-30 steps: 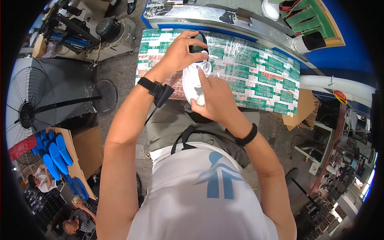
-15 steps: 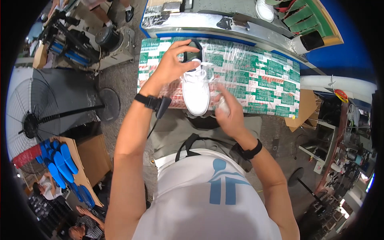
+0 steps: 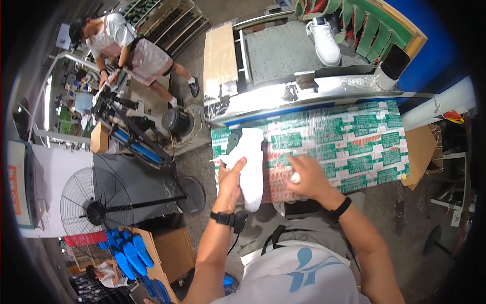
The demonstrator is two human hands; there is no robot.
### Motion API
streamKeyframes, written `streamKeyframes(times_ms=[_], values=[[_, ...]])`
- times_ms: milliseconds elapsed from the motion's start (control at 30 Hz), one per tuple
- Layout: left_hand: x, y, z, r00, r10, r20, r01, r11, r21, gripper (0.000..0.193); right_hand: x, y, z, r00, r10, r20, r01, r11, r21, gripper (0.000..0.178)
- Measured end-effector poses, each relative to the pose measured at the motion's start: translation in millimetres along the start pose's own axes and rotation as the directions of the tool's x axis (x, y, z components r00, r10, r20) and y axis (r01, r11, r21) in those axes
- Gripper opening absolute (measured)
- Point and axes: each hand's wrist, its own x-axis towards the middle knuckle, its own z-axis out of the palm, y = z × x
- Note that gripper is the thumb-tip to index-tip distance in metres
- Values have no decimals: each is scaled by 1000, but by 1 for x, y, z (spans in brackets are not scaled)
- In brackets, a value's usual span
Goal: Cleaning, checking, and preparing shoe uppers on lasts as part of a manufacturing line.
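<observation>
Shoe (image 3: 251,171) rolled sideways, left hand (image 3: 229,186) clasping it

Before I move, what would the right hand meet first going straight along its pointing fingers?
The right hand would probably first meet the white shoe held in the left hand; depth is unclear, so it might pass over or under it.

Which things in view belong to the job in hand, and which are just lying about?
In use:
white shoe, in the left hand
small white thing, in the right hand
green-white worktop, beneath

Seemingly aside:
second shoe, untouched, possibly related
fan
blue soles
cardboard
</observation>
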Motion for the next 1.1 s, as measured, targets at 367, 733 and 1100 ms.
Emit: streamKeyframes(times_ms=[367, 733, 1100], values=[[197, 251, 103, 600, 536, 594, -730, 63, 681, 83, -12, 108, -51, 963, 23, -270, -121, 928, -352, 57], [259, 167, 314, 296, 556, 777, -755, -362, 546, 92, -7, 116, -57, 968, 34, -249, -110, 948, -298, 51], [309, 101, 496, 895, 275, 352, -446, 510, 735, 81, -14, 123, -53, 963, 68, -262, -149, 942, -301, 49]])
